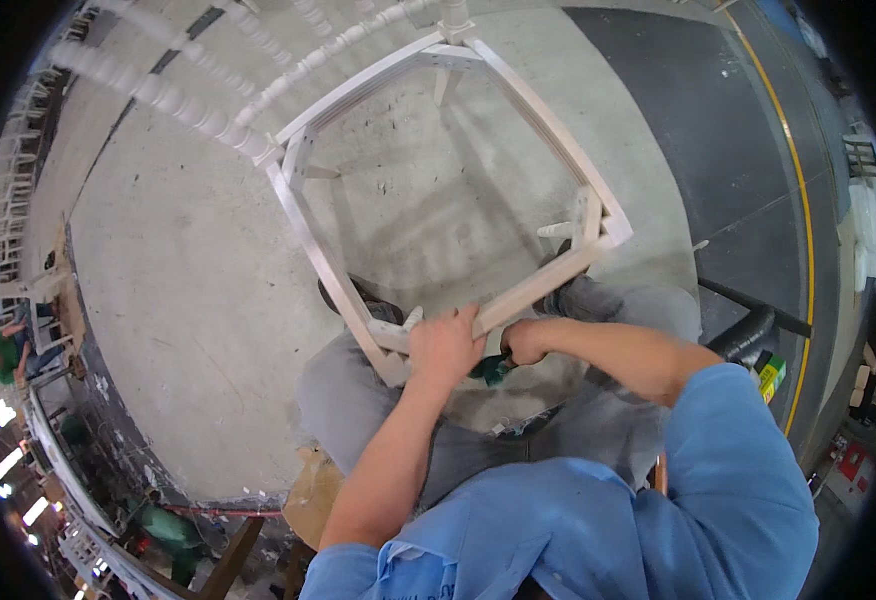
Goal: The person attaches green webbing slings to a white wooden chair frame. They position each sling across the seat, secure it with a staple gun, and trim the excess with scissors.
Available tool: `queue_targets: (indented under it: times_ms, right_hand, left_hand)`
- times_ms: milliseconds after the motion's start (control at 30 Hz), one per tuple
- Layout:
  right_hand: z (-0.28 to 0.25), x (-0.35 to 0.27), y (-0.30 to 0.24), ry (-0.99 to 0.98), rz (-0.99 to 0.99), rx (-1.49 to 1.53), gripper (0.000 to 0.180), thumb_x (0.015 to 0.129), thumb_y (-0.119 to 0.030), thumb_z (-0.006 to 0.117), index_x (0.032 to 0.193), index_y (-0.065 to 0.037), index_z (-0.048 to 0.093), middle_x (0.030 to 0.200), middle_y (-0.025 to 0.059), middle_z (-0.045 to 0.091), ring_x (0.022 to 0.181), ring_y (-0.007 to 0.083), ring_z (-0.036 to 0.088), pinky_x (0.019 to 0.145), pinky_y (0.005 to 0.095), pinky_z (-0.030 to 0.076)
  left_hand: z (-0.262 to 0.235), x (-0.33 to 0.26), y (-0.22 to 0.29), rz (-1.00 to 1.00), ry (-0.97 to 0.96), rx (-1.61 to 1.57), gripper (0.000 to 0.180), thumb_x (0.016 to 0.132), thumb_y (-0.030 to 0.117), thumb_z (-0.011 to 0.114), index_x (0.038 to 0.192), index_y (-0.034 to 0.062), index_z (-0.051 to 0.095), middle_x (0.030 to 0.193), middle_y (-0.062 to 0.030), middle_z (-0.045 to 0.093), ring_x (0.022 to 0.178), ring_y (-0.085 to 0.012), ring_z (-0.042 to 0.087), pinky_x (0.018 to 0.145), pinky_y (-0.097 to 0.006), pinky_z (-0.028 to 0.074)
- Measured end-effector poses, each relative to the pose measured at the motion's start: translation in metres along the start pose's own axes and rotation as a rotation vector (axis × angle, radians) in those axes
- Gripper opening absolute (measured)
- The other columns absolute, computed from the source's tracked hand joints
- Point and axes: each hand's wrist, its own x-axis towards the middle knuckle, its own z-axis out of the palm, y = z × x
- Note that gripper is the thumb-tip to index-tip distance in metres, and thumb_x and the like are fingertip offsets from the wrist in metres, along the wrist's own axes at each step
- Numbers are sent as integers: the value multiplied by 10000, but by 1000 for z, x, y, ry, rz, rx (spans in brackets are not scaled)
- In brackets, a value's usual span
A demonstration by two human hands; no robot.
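"Grey floor (pixel 178 300) spreads under everything. What's the biggest piece on it?"

"A pale chair frame (pixel 548 135), right in front of the seated person, its near corners over or beside the knees. Turned white posts (pixel 173 95) run off to the upper left."

"How complete does it look?"

"The four seat rails look joined into one ring, and legs show below it. The seat opening has no panel, since the floor shows straight through. The front rail (pixel 543 282), nearest the person, seems tanner and barer than the whiter sides, so I'd judge its surface less finished."

"And the corners?"

"Each seems braced by a short corner block (pixel 587 215). Whether they're fully fastened, I can't tell."

"Now the hands."

"The left hand (pixel 445 350) has its grip closed over the front rail, near the rail's left end. The right hand (pixel 526 342) is just beside it, below the rail, its grip drawn in tight."

"Around what?"

"A small dark-green item (pixel 490 371), poking out toward the left hand. It's blurred; cloth or tool, I can't say, nor whether it touches the wood."
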Motion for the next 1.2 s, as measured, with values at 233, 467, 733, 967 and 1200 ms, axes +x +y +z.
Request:
queue_targets:
  times_ms: [233, 467, 733, 967, 1200]
  right_hand:
    - [-24, -186, -47, 416, -93, 298, 229, 978, -228, 704, 1067, -22, 751, 849, 112, 731, 852, 185, 703, 838, 366, 562]
    - [-8, -264, -52, 670, -402, 696, 232, 995, -64, 663, 1207, 2, 728, 975, 41, 750, 888, 128, 689, 873, 311, 565]
    - [-39, -337, -70, 593, -530, 882, 131, 998, -71, 663, 1080, 10, 726, 940, 58, 741, 814, 134, 699, 771, 290, 575]
    - [-55, -357, -84, 653, -723, 1288, 260, 1070, -175, 630, 1233, 23, 671, 920, 71, 730, 778, 181, 730, 751, 317, 607]
    - [-32, -314, -69, 832, -724, 1714, 310, 1101, -194, 567, 1305, 33, 618, 1014, 124, 750, 795, 272, 761, 749, 407, 645]
  left_hand:
    - [-3, -14, 4, 5, 45, -48, 565, 931, 460, 724, 1432, 215, 630, 1090, -153, 785, 1018, -365, 752, 863, -519, 579]
    - [0, -21, 6, 7, 63, -20, 656, 910, 293, 649, 1547, 228, 505, 1199, -188, 762, 1100, -409, 726, 949, -532, 559]
    - [-4, -33, 29, -37, -120, -61, 742, 883, 179, 618, 1605, 182, 450, 1377, -232, 679, 1241, -428, 662, 1036, -504, 533]
    - [-49, -99, 84, 514, -40, -806, 553, 937, 178, 700, 1462, 81, 557, 1410, -184, 609, 1308, -354, 604, 1238, -489, 365]
    - [-141, -180, 52, 254, -121, -711, 249, 968, 200, 790, 1111, 11, 711, 985, -114, 708, 986, -166, 660, 959, -364, 536]
